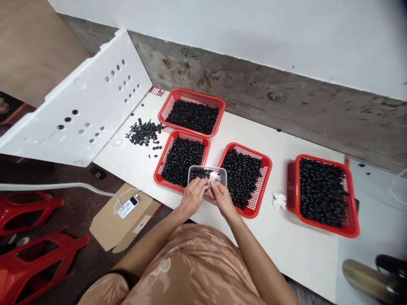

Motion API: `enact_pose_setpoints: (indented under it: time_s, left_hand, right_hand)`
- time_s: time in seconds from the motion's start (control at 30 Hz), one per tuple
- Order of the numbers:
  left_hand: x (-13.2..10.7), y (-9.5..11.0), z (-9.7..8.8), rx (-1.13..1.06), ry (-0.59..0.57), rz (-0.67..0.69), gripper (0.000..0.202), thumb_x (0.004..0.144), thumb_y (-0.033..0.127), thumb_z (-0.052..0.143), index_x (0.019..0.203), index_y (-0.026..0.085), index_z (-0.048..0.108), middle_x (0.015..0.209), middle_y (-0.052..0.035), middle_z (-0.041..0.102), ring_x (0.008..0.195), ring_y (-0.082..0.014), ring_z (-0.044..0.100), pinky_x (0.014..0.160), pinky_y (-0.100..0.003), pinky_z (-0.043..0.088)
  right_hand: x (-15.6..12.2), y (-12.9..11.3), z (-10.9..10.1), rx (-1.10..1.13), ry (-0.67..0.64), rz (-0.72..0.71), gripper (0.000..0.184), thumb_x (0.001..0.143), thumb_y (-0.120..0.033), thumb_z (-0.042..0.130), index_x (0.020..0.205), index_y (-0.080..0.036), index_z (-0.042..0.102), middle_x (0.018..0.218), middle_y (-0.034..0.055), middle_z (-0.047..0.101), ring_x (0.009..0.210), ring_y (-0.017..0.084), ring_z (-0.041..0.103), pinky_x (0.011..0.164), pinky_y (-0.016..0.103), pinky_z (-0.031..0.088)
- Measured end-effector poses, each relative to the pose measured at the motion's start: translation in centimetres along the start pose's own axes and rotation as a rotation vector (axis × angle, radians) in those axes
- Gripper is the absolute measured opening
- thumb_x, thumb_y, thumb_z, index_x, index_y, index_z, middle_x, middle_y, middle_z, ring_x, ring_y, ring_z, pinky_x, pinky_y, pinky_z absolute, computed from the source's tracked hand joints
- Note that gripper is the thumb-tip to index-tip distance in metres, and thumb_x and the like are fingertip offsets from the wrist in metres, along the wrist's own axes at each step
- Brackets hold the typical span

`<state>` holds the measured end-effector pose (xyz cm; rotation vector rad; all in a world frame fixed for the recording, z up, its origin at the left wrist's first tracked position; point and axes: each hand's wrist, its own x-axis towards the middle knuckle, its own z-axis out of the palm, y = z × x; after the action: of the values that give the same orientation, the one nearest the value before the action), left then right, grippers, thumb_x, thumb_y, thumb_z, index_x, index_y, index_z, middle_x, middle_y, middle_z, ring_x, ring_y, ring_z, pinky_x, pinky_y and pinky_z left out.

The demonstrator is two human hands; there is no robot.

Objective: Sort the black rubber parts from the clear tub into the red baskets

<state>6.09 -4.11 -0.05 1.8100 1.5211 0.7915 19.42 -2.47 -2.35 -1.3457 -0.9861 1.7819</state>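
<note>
My left hand point(193, 195) and my right hand point(221, 197) meet at the near edge of a small clear plastic box point(207, 173) that holds several small black rings and something whitish. Both hands have their fingers curled and pinched together over a tiny piece I cannot make out. The box sits between two red baskets point(159, 167) point(261, 186) heaped with black rings, on a white table point(286, 241).
A third red basket point(192, 96) stands at the back, a fourth point(351, 220) to the right. Loose black rings point(143, 132) lie at the left. A crumpled white scrap point(279, 201) lies by the right basket. A white perforated panel point(79, 106) leans left; red stools point(32, 250) below.
</note>
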Motion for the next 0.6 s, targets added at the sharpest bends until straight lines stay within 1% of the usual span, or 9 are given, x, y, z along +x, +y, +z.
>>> enact_pose_setpoints:
  time_s: [0.07,0.17,0.27,0.37,0.47,0.53,0.6]
  left_hand:
    - [0.1,-0.2,-0.1,0.086,-0.012,0.041,0.026,0.096,0.024,0.035,0.103,0.020,0.059,0.091,-0.0070,0.058,0.088,-0.0199,0.053,0.081,-0.032,0.042]
    - [0.4,-0.5,-0.2,0.148,-0.045,0.105,0.025,0.096,0.023,0.034,0.101,0.020,0.059,0.089,-0.0064,0.056,0.086,-0.0195,0.052,0.079,-0.030,0.041]
    - [0.5,-0.8,-0.2,0.128,-0.052,0.115,0.025,0.096,0.022,0.035,0.094,0.019,0.059,0.086,-0.0053,0.054,0.082,-0.0183,0.051,0.076,-0.029,0.041]
    - [0.5,-0.8,-0.3,0.085,-0.014,0.072,0.025,0.095,0.021,0.034,0.088,0.019,0.058,0.084,-0.0047,0.054,0.081,-0.0175,0.050,0.077,-0.029,0.040]
    - [0.5,-0.4,-0.4,0.015,-0.009,0.013,0.023,0.095,0.022,0.036,0.085,0.019,0.057,0.084,-0.0041,0.054,0.082,-0.0168,0.050,0.077,-0.029,0.039]
    - [0.6,-0.1,-0.5,-0.088,-0.010,-0.079,0.022,0.094,0.024,0.038,0.083,0.019,0.056,0.082,-0.0026,0.055,0.080,-0.0156,0.050,0.075,-0.028,0.038]
    - [0.7,-0.1,-0.3,-0.223,-0.021,-0.196,0.022,0.093,0.029,0.041,0.080,0.018,0.055,0.077,-0.0003,0.054,0.075,-0.0141,0.049,0.071,-0.026,0.037]
  right_hand:
    - [-0.1,-0.1,0.1,0.070,-0.026,0.062,0.043,0.078,-0.061,0.055,0.067,-0.020,0.046,0.049,-0.0078,0.036,0.042,0.007,0.026,0.042,0.021,0.023]
    - [-0.3,-0.3,0.3,0.127,-0.032,0.140,0.044,0.075,-0.062,0.058,0.068,-0.020,0.046,0.050,-0.0086,0.036,0.041,0.005,0.022,0.041,0.020,0.021]
    - [-0.4,-0.3,0.1,0.125,-0.038,0.141,0.044,0.076,-0.062,0.056,0.070,-0.019,0.048,0.051,-0.0078,0.038,0.041,0.005,0.023,0.041,0.020,0.021]
    - [-0.3,-0.2,-0.2,0.044,-0.063,0.056,0.043,0.080,-0.060,0.053,0.071,-0.019,0.050,0.053,-0.0063,0.041,0.043,0.006,0.028,0.043,0.020,0.023]
    - [-0.5,-0.6,-0.5,-0.112,-0.071,-0.055,0.038,0.084,-0.055,0.052,0.072,-0.019,0.051,0.054,-0.0057,0.043,0.047,0.008,0.035,0.046,0.021,0.029]
    - [-0.7,-1.1,-0.5,-0.244,-0.026,-0.139,0.034,0.087,-0.050,0.050,0.074,-0.019,0.054,0.056,-0.0048,0.045,0.050,0.009,0.040,0.050,0.022,0.034]
    - [-0.9,-1.3,-0.5,-0.414,0.046,-0.274,0.030,0.090,-0.044,0.047,0.079,-0.019,0.058,0.062,-0.0020,0.052,0.056,0.011,0.047,0.056,0.023,0.039]
